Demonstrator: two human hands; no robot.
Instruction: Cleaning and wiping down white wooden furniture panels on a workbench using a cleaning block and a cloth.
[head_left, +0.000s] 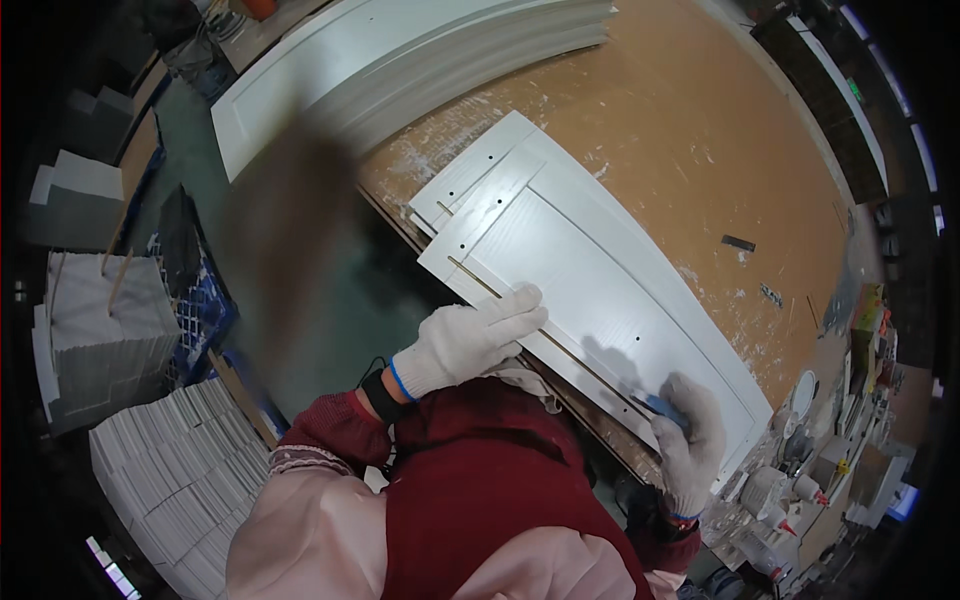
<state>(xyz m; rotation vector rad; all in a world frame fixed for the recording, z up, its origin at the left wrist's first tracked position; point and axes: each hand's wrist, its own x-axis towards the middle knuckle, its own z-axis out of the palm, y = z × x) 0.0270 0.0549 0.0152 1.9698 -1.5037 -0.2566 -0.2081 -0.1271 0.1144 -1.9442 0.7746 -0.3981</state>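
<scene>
A white panel (590,270) with a raised frame, small dark holes and a long narrow groove lies along the workbench's near edge. Another white panel (468,172) shows from under its far left end. My left hand (480,335), in a white knit glove, rests on the panel's near edge with its fingers stretched out over the groove. At the panel's right end, my gloved right hand (692,440) is closed round a slim blue hand tool (660,408). The tool's tip is close to the groove; whether it touches the panel is unclear.
A stack of white panels (440,70) stands at the bench's far left. Bottles (770,495) and small tools crowd the right end. Dark scraps (738,243) lie on the brown benchtop (690,130). Stacked white boards (180,480) stand left. A blurred brown shape (300,200) hides part of the view.
</scene>
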